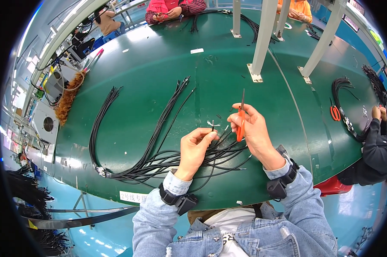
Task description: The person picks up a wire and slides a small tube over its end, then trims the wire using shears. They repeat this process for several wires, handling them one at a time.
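Observation:
My left hand [192, 152] pinches a black cable [212, 128] near its end, and thin pale strands splay out at the tip. My right hand [257, 132] holds orange-handled scissors [240, 126] upright, blades pointing away from me, a little right of the cable end. Whether the blades are apart is hard to see. Beneath both hands spreads a bundle of black cables [148, 165], several loose ends fanning rightward. Other lengths of it curve away toward the far side, gathered at a pale connector cluster [101, 171] on the left.
The green table [219, 92] carries grey posts [262, 43] at the far right. Another cable bundle [340, 92] and red-handled scissors [335, 113] lie right, near a co-worker in dark sleeves [378, 135]. Other people sit across the table. A fluffy brown duster [68, 100] is at left.

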The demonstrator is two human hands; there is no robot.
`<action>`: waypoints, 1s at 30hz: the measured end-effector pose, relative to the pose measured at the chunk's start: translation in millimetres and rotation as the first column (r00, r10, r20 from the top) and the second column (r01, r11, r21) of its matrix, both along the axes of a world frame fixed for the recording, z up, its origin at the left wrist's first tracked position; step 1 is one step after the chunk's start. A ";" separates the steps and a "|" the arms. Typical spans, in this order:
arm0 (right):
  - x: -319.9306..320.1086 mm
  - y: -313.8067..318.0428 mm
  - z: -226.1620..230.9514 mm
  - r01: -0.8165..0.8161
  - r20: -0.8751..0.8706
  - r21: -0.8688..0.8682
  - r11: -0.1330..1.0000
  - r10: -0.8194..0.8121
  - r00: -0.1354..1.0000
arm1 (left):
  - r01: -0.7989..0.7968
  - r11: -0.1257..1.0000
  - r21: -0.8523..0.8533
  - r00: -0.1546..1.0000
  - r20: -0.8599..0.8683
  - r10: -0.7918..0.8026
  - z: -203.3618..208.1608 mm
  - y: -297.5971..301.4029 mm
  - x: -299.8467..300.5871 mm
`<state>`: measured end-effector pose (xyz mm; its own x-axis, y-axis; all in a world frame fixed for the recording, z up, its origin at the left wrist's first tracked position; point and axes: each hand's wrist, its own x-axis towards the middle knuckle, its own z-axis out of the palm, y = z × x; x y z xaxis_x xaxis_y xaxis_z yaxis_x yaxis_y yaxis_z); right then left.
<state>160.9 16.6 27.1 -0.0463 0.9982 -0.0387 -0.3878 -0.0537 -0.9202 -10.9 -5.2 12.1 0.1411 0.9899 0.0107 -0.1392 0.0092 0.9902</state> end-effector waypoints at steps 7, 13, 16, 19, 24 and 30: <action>0.3 -20.0 20.8 -0.274 0.006 0.107 0.956 0.275 0.961 | -0.202 0.978 0.050 0.979 0.028 0.201 -8.2 3.6 -1.4; -6.6 -34.1 32.5 -0.157 0.096 0.342 0.926 0.132 0.987 | -0.232 0.971 0.051 0.972 0.042 0.230 -6.9 3.7 -2.8; 0.1 -35.7 38.4 -0.203 0.049 0.239 0.950 0.197 0.979 | -0.231 0.972 0.050 0.973 0.037 0.229 -8.1 4.1 -2.1; -12.3 -32.7 28.7 -0.135 0.132 0.181 0.974 0.112 0.985 | -0.161 0.983 0.084 0.984 -0.061 0.166 -9.2 2.4 1.3; -17.6 -19.2 7.3 0.015 0.196 0.248 0.969 -0.065 0.978 | -0.103 0.990 0.096 0.978 -0.173 0.119 -10.3 -2.1 7.5; -10.2 -13.6 2.2 -0.087 0.198 0.184 0.979 0.049 0.979 | -0.047 0.996 0.075 0.987 -0.153 0.058 -13.5 -0.9 6.9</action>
<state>150.8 3.0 29.3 -0.1246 0.9827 0.1368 -0.2046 0.1094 -0.9727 -4.1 -6.1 -1.4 0.0944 0.9935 0.0630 0.0176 -0.0650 0.9977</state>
